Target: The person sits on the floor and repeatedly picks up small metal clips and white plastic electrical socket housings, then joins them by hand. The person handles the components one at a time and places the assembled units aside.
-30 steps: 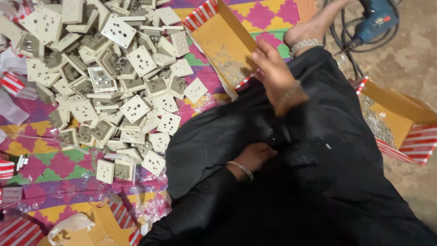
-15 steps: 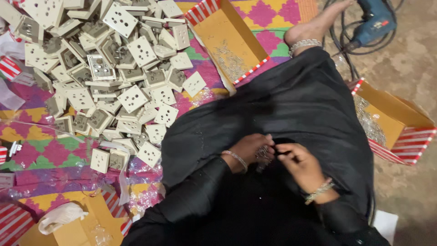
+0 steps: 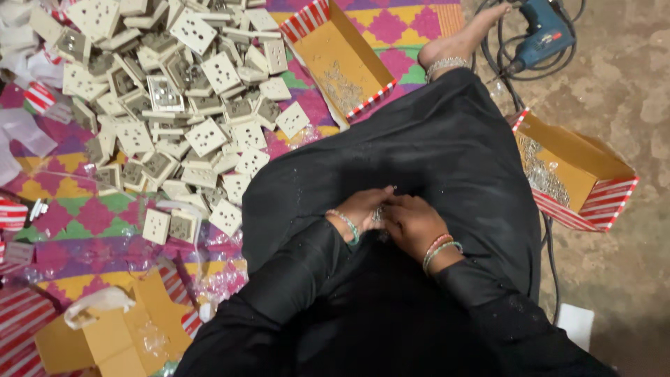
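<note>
My left hand (image 3: 364, 207) and my right hand (image 3: 412, 220) meet over my lap on the black cloth (image 3: 447, 153) of my garment. Between the fingertips lies a small cluster of shiny metal bits (image 3: 377, 213); both hands pinch at it. What exactly each hand grips is too small to tell. Bangles circle both wrists. A heap of white wall-socket plates (image 3: 174, 105) lies on the patterned mat to my left, an arm's length from the left hand.
An open cardboard box (image 3: 349, 63) with small metal parts sits past my knee. A second such box (image 3: 572, 171) stands at my right. A blue power drill (image 3: 548, 31) with its cord lies by my bare foot (image 3: 460, 45). A torn box (image 3: 105, 335) lies near left.
My right hand came back from the far box to my lap and joined the left hand. The left hand shifted slightly right.
</note>
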